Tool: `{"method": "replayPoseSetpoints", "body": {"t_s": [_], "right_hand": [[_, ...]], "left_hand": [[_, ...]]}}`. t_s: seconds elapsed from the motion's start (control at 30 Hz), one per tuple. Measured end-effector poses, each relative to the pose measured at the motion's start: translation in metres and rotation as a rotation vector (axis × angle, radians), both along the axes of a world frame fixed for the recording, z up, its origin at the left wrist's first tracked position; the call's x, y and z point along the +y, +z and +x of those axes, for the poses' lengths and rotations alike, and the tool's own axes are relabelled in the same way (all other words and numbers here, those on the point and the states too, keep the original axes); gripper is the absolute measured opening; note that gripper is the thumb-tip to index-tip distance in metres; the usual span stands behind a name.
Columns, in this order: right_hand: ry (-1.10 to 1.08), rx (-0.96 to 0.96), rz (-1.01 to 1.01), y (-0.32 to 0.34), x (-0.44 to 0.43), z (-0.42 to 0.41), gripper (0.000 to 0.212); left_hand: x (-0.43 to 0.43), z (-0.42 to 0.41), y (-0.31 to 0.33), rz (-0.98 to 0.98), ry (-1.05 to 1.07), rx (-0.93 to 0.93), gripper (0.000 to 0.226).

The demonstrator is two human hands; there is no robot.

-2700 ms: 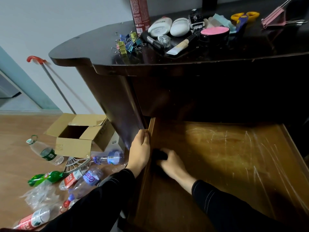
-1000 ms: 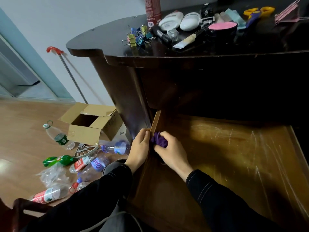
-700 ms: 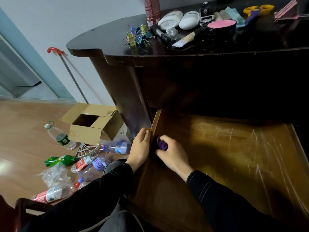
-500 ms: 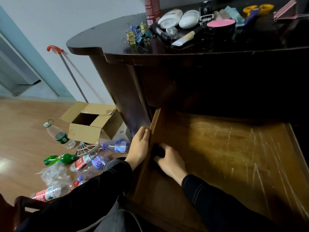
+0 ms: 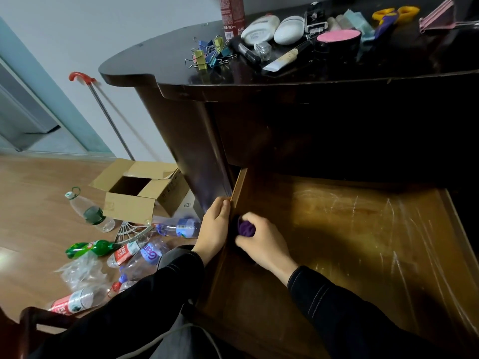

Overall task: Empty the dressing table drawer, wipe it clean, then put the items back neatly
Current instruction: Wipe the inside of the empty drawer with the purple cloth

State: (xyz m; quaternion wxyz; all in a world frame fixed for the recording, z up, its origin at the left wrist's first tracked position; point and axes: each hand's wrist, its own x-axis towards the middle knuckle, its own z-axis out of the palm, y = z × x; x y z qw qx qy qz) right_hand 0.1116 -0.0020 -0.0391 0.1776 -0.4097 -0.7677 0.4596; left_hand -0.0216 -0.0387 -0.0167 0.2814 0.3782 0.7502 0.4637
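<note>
The wooden drawer (image 5: 363, 229) stands pulled out below the dark dressing table (image 5: 285, 81), and nothing lies in it but my right hand and a cloth. My right hand (image 5: 261, 242) grips a bunched purple cloth (image 5: 245, 228) against the drawer's left inner wall. My left hand (image 5: 213, 229) holds the outside of that left wall (image 5: 239, 186), thumb on its top edge. The drawer's items lie on the tabletop: binder clips (image 5: 210, 53), white bottles (image 5: 274, 28), a pink-lidded jar (image 5: 338, 41), a tube (image 5: 285, 59), scissors (image 5: 394, 12).
On the wooden floor to the left stand an open cardboard box (image 5: 140, 195) and several plastic bottles (image 5: 124, 247). A red-handled pole (image 5: 103, 110) leans on the wall. A red spray can (image 5: 232, 14) stands at the back of the tabletop.
My right hand has rubbed the purple cloth back and forth along the drawer's left inner wall; the cloth shows again now. My left hand has stayed on the wall.
</note>
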Motion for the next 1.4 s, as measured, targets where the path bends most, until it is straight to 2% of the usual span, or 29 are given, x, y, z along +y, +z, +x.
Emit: {"method": "replayPoseSetpoints", "body": {"t_s": [0.1,0.2,0.27,0.43,0.57,0.73,0.8,0.97,1.03,1.17,1.27,1.4], "right_hand": [[-0.024,0.084,0.022,-0.004,-0.008,0.000,0.027],[0.057,-0.072,-0.080,-0.012,-0.013,0.004,0.038],[0.072,-0.104,-0.077,-0.009,-0.009,0.004,0.040],[-0.015,0.099,-0.004,-0.004,-0.007,0.001,0.030],[0.058,-0.050,-0.122,-0.010,0.002,0.004,0.041],[-0.155,0.250,-0.060,0.005,0.025,-0.005,0.023],[-0.136,0.172,-0.053,-0.001,0.017,-0.009,0.025],[0.147,-0.261,-0.084,-0.030,-0.017,0.002,0.057],[0.225,-0.360,-0.081,-0.035,-0.021,0.003,0.055],[0.090,-0.404,0.032,-0.031,0.014,-0.010,0.042],[-0.030,-0.486,0.162,-0.029,0.061,-0.031,0.021],[-0.193,-0.539,0.252,-0.023,0.114,-0.055,0.025]], "left_hand": [[0.001,0.000,0.001,0.003,-0.006,-0.006,0.029],[-0.001,0.001,0.003,-0.015,-0.013,-0.013,0.029],[-0.001,0.001,0.003,-0.012,-0.012,-0.013,0.029],[-0.001,0.002,0.005,-0.004,-0.003,-0.012,0.028],[-0.003,0.003,0.006,-0.017,-0.016,-0.012,0.028],[-0.002,0.002,0.005,-0.025,-0.007,0.019,0.027],[-0.001,0.002,0.004,-0.013,-0.004,0.033,0.027],[-0.001,0.001,0.004,-0.009,-0.008,0.027,0.029],[-0.001,0.001,0.004,-0.016,-0.011,0.042,0.031],[-0.001,0.000,0.005,-0.022,-0.019,0.049,0.030],[0.001,-0.002,0.003,-0.028,-0.032,0.090,0.027],[0.001,-0.003,-0.001,-0.035,-0.030,0.129,0.023]]}}
